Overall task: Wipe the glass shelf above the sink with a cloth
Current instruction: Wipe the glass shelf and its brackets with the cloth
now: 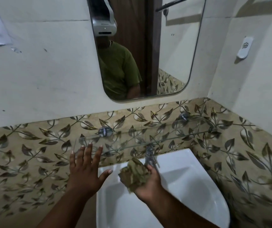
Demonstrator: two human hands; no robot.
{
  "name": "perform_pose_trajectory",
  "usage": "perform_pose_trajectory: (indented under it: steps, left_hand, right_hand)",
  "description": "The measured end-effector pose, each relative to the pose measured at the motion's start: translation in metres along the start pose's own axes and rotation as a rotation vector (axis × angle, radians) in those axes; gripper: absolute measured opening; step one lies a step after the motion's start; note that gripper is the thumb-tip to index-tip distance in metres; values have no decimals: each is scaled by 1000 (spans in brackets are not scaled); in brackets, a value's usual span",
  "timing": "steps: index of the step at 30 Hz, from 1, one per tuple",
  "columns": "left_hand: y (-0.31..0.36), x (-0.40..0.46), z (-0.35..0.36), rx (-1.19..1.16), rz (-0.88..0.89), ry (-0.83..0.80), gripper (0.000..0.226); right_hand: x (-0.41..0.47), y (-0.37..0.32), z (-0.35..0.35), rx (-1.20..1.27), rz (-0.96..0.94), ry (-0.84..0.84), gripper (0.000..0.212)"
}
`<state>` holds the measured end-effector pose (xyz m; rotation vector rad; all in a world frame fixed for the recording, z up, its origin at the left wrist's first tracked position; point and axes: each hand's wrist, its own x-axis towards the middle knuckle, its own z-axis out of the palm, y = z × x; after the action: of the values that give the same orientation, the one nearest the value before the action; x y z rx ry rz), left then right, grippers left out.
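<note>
Leaf-patterned tiles [33, 155] cover the wall behind both hands, and a mirror [173, 55] hangs well above them. Below the hands sits the white sink [189, 186], its tap [149, 157] just beyond the right hand [150, 183]. Ahead of the hands, the glass shelf [148, 139] runs along the tiles on metal brackets. The left hand [84, 171] is spread open, fingertips at the shelf's near left end. The right hand grips a crumpled olive cloth [134, 174] over the sink.

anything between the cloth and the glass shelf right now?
Head view: the chrome tap rises just right of the cloth held in the right hand, under the glass shelf. Otherwise only leaf-pattern tile behind.
</note>
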<state>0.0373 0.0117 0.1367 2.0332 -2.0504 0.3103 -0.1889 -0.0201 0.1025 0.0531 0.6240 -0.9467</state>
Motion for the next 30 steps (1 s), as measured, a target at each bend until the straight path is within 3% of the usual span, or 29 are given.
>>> perform_pose_trajectory:
  steps: [4, 8, 15, 20, 22, 25, 27, 30]
  left_hand:
    - [-1, -1, -5, -5, -2, -29, 85]
    - [-2, -1, -10, 2, -13, -58, 84]
    - [-2, -1, -12, 9, -19, -63, 85]
    - [1, -2, -9, -3, -19, -63, 87]
    - [0, -1, -8, -8, -14, -68, 87]
    - [-4, 0, -7, 9, -18, -68, 91]
    - [-5, 0, -5, 8, -28, -65, 94]
    - [0, 2, 0, -3, -33, -56, 98]
  right_hand:
    - [20, 19, 80, 122, -21, -136, 71]
    - [29, 17, 118, 238, -24, -68, 73]
    - [25, -54, 82, 269, -137, 126, 78]
    - [16, -55, 87, 50, -182, 100, 72]
    - [-2, -72, 76, -52, -250, 210, 63]
    - [1, -110, 67, 107, -366, 224, 83]
    - [0, -122, 66, -74, -369, 209, 101]
    - [-3, -124, 73, -113, -321, 180, 93]
